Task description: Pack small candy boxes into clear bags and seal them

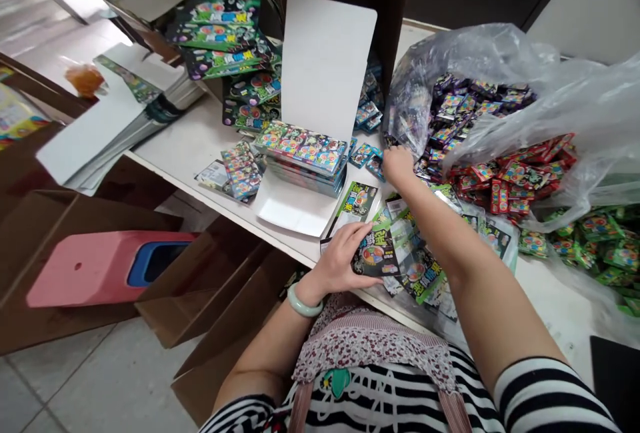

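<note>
My left hand (343,256) grips a dark printed card packet (375,256) near the front edge of the white table (195,140). More green and black packets (425,273) lie fanned under and beside it. My right hand (397,165) reaches forward into the mouth of a clear plastic bag (500,60), its fingers closed among small purple and multicoloured packets (450,113); what it holds is hidden. Red packets (515,180) spill from the same bag.
An open white display box (320,66) holds a stack of colourful packs (305,150). Green card sheets (225,40) are piled behind it, white flat cartons (110,126) to the left. Green packets (600,240) lie at right. Cardboard (215,300) and a pink stool (100,266) sit on the floor.
</note>
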`<control>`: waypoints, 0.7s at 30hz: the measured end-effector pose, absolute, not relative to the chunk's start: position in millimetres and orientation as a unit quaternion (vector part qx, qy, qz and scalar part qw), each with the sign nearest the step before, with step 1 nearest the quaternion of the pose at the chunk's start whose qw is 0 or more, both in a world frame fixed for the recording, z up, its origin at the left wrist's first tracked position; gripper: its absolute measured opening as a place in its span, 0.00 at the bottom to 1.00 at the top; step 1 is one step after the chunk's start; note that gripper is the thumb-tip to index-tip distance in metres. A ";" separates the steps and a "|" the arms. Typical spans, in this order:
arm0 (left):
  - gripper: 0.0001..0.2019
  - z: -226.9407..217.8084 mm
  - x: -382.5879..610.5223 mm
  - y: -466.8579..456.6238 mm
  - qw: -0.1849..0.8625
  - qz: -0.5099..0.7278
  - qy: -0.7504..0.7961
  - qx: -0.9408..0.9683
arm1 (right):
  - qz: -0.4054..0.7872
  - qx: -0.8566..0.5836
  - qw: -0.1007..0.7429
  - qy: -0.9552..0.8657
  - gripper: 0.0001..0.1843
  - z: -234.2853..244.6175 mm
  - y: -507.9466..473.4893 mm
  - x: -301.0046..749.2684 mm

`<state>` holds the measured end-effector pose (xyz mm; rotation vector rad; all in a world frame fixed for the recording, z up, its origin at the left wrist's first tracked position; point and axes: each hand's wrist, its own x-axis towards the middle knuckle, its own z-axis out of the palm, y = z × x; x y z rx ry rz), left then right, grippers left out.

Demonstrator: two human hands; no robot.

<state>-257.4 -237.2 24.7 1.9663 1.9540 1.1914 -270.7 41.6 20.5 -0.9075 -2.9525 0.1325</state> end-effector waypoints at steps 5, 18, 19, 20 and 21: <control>0.55 17.0 -264.9 -237.0 0.057 0.410 0.636 0.651 | 0.235 -0.309 0.148 -0.910 0.15 31.6 42.7 -199.6; 0.50 16.5 -237.1 -214.7 0.093 0.350 0.627 0.690 | 0.462 -0.270 -0.001 -0.844 0.21 36.4 37.0 2.7; 0.50 15.7 -233.6 -211.6 0.098 0.336 0.631 0.692 | 0.414 -0.271 -0.012 -0.869 0.20 36.1 38.0 6.2; 0.50 14.7 -230.6 -208.8 0.103 0.324 0.638 0.691 | 0.355 -0.287 -0.005 -0.890 0.19 35.2 36.7 9.1; 0.50 13.7 -228.3 -206.5 0.106 0.313 0.645 0.689 | 0.293 -0.310 0.020 -0.904 0.20 33.8 32.7 11.8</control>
